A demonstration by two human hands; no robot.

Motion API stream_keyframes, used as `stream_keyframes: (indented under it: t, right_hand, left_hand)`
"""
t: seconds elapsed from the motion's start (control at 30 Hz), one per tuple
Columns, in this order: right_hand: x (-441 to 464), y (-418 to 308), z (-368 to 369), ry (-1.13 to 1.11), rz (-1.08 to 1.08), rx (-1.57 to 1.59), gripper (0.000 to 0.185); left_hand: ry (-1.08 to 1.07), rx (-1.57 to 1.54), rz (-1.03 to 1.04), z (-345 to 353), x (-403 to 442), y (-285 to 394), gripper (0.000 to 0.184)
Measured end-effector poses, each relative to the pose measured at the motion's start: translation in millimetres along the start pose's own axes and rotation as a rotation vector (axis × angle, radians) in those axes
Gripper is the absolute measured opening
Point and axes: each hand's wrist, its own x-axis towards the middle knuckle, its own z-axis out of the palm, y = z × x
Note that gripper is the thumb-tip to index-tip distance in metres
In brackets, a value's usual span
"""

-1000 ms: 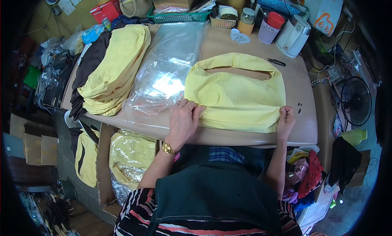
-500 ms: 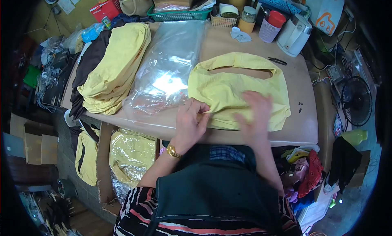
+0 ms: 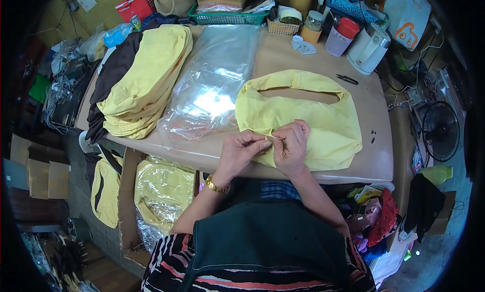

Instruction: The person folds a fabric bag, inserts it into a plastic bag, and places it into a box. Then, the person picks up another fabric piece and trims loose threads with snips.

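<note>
A yellow cloth bag (image 3: 318,120) with a wide strap and a long slit-like opening lies on the padded table. My left hand (image 3: 238,153), with a gold watch at the wrist, pinches the bag's near left edge. Close beside it, my right hand (image 3: 293,149) is closed on the same edge, and a small fold of cloth rises between the two sets of fingertips. To the left lie flat clear plastic bags (image 3: 217,69), then a thick stack of yellow cloth bags (image 3: 139,85) on dark cloth (image 3: 113,75).
Black thread snips (image 3: 347,79) lie near the far right of the table (image 3: 376,155). A white kettle (image 3: 368,48), a cup and jars line the back. Below the left edge, a cardboard box (image 3: 129,206) holds plastic-wrapped yellow bags (image 3: 164,186). A fan (image 3: 441,131) stands right.
My right hand has moved left from over the bag and now grips its near edge beside my left hand. My left hand keeps its pinch, slightly farther right.
</note>
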Motion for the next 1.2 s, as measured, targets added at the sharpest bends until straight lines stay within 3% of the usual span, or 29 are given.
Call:
stream_keyframes:
  t: [0.03, 0.1, 0.23, 0.3, 0.33, 0.4, 0.6, 0.7, 0.9, 1.2]
  right_hand:
    - [0.3, -0.1, 1.4, 0.029, -0.003, 0.021, 0.013]
    - [2.5, -0.2, 4.1, 0.049, -0.008, 0.04, 0.014]
    - [2.2, 1.5, 6.1, 0.084, 0.049, 0.125, 0.014]
    - [2.9, 4.0, 1.0, 0.059, 0.055, 0.118, 0.013]
    - [3.5, 5.0, -2.0, 0.032, 0.061, 0.11, 0.013]
    - [3.8, 4.9, -5.9, 0.01, 0.051, 0.082, 0.013]
    - [4.3, 1.7, -13.1, -0.032, 0.033, 0.003, 0.013]
    - [4.9, 2.1, -15.8, -0.043, 0.018, -0.022, 0.013]
    - [6.6, -0.3, -21.9, -0.112, 0.024, -0.064, 0.011]
    - [19.4, -11.9, -20.2, -0.231, 0.09, -0.04, 0.008]
  left_hand:
    - [0.001, -0.001, -0.001, 0.6, 1.1, 1.3, 0.019]
    - [-0.066, -0.288, -0.158, 3.2, 2.7, 4.0, 0.018]
    - [-0.057, -0.366, -0.096, 8.8, 5.1, -1.4, 0.017]
    - [0.056, -0.063, 0.045, 10.4, 3.2, 1.6, 0.016]
    - [0.055, -0.062, 0.046, 10.3, 2.3, 5.3, 0.016]
    - [0.302, 0.722, 0.677, 10.0, 0.8, 12.5, 0.019]
    - [0.298, 0.47, 0.381, 15.9, -4.5, 13.4, 0.026]
    - [0.271, 0.614, 0.394, 14.6, -6.6, 22.8, 0.027]
    - [0.243, 0.609, 0.317, 12.2, -4.0, 24.3, 0.023]
    - [0.298, 0.634, 0.534, 16.5, -5.1, 13.3, 0.022]
